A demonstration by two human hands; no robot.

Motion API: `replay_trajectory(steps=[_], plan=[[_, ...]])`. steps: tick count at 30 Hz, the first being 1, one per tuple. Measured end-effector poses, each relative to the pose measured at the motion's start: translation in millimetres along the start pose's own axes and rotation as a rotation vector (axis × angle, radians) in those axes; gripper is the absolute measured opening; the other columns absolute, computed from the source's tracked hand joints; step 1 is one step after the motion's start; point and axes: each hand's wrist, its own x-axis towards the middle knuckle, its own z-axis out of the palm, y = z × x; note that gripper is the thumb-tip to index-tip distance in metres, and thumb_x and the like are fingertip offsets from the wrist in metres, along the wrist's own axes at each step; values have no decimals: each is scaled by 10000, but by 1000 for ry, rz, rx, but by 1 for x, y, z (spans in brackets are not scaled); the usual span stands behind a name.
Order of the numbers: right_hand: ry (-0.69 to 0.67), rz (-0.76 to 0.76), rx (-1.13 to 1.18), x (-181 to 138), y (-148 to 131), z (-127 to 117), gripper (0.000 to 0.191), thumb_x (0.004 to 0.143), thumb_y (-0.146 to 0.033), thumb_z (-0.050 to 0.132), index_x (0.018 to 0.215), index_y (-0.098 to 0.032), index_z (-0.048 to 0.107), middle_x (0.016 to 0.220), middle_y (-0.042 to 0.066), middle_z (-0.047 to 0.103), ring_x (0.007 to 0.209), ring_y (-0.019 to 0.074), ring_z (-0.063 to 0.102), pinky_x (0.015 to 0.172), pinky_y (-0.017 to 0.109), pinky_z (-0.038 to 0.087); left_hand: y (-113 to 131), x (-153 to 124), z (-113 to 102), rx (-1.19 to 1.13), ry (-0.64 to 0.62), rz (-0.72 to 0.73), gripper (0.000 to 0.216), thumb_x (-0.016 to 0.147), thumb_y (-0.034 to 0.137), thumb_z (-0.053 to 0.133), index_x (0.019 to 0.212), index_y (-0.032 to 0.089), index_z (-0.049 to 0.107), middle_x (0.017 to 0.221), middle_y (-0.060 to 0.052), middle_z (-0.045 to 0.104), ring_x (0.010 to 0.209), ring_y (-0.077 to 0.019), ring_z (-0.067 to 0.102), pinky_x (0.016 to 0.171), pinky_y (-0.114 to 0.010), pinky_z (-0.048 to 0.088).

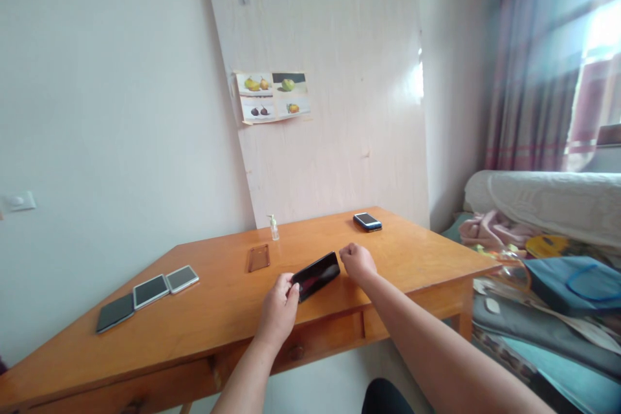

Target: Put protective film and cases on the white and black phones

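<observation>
Over the front part of the desk (218,317), a black phone (317,277) slanted between the left hand (282,308) and the right hand (359,264).

Its long axis ran from the near left end, at the left hand, up to the far right end, beside the right hand, with the glossy face tilted into view. The left fingers were clamped on the near end, thumb across the front edge; the right fingers were curled in together just beside the far end, and whether they pinched anything could not be told. The phone thus lay to the right of the left fingers and to the left of the right ones, with a brown case (259,259) on the desk beyond it, to the left.
</observation>
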Motion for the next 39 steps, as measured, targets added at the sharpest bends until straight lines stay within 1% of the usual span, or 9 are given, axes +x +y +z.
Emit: replay_trajectory(steps=[7, 9, 12, 15, 22, 27, 31, 35, 39], plan=[[-7, 6, 42, -9, 17, 6, 286, 865, -437, 487, 850, -216, 668, 861, 57, 713, 802, 184, 635, 624, 237, 366, -9, 15, 3, -104, 20, -129, 198, 815, 332, 521, 914, 171, 582, 775, -39, 691, 729, -187, 656, 685, -281, 489], [-8, -1, 57, -10, 18, 6, 294, 866, -450, 482, 840, -221, 664, 839, 52, 712, 793, 184, 636, 622, 238, 365, -8, 20, 5, -161, 19, -201, 221, 803, 329, 524, 927, 157, 585, 790, -46, 693, 711, -180, 655, 647, -271, 486], [-3, -15, 73, -10, 20, 7, 310, 875, -460, 464, 834, -225, 661, 826, 48, 712, 777, 180, 635, 615, 237, 365, -6, 30, 8, -255, 24, -372, 232, 768, 317, 562, 928, 153, 598, 777, -36, 687, 673, -157, 641, 586, -240, 470], [7, -35, 87, -10, 23, 8, 316, 887, -456, 444, 834, -229, 657, 830, 39, 712, 775, 172, 635, 624, 232, 376, -8, 43, 13, -325, 33, -481, 197, 731, 303, 605, 859, 154, 599, 735, -19, 665, 641, -135, 626, 554, -217, 465], [36, -67, 195, -6, 32, 18, 309, 882, -459, 441, 763, -236, 617, 738, 22, 697, 705, 171, 631, 611, 236, 393, -28, 81, 33, -382, 84, -602, 93, 737, 236, 588, 722, 167, 527, 631, 5, 601, 550, -98, 615, 531, -192, 484], [52, -74, 219, -4, 35, 21, 292, 867, -463, 446, 774, -246, 619, 737, 20, 700, 710, 176, 637, 598, 241, 393, -35, 102, 45, -350, 65, -622, 67, 742, 203, 591, 773, 161, 549, 654, -2, 624, 578, -112, 642, 562, -202, 510], [45, -83, 259, -4, 34, 21, 300, 866, -473, 441, 775, -250, 619, 737, 18, 701, 711, 178, 640, 591, 243, 395, -34, 110, 49, -271, -13, -589, 189, 749, 307, 643, 805, 161, 538, 652, -13, 634, 577, -125, 638, 554, -221, 504], [52, -84, 287, -3, 36, 23, 302, 862, -475, 442, 766, -248, 618, 711, 12, 689, 690, 177, 628, 590, 248, 396, -32, 114, 49, -99, -90, -547, 366, 608, 348, 757, 825, 183, 512, 555, 17, 600, 518, -159, 606, 491, -240, 449], [62, -100, 330, -2, 38, 25, 316, 853, -480, 456, 727, -235, 611, 680, 13, 666, 662, 173, 606, 594, 252, 399, -26, 117, 49, 123, -111, -475, 463, 475, 387, 810, 790, 204, 524, 644, -18, 646, 633, -222, 645, 530, -263, 430]])
